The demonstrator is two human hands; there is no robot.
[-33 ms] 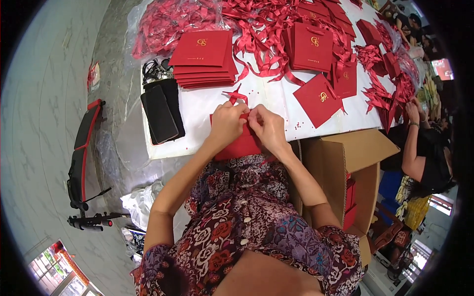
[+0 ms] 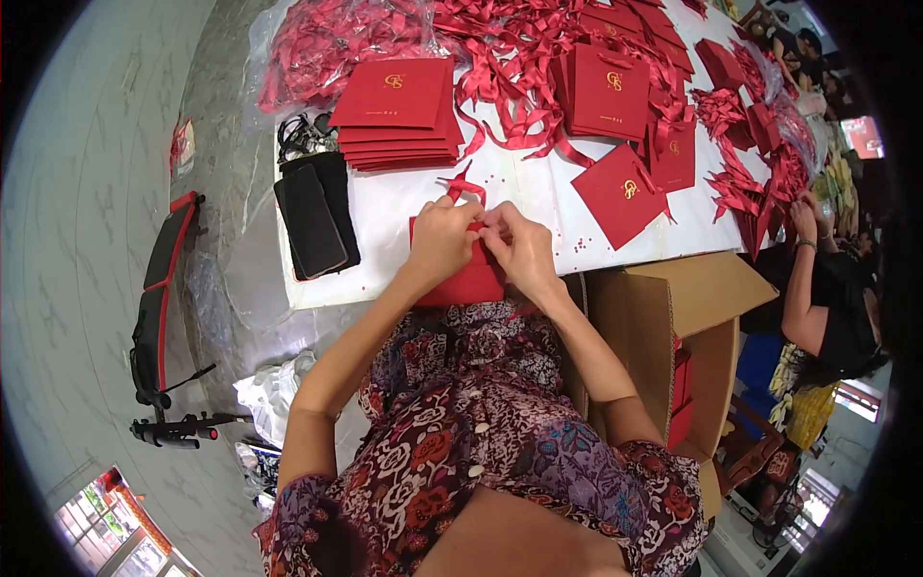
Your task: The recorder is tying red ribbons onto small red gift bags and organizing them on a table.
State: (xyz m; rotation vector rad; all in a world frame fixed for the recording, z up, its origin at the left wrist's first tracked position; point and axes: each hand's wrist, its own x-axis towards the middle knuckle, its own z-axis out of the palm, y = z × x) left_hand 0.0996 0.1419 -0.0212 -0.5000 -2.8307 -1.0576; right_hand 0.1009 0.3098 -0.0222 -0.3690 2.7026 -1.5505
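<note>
A small red paper bag lies at the table's near edge, against my lap. My left hand is closed on its upper part, the fingertips pinched at the top edge. A red ribbon loops up from behind those fingers onto the white tabletop. Almost touching it, my right hand is closed in a pinch on a short bright red piece of ribbon between the two hands. The fingers hide the holes and the exact grip.
A stack of red bags and a black phone lie to the left. Loose red ribbons and more bags cover the far side. An open cardboard box stands at the right; beyond it a co-worker's arm reaches over the table.
Both hands keep almost the same place and pinch. The lower edge of the red paper bag has shifted slightly away from me.
</note>
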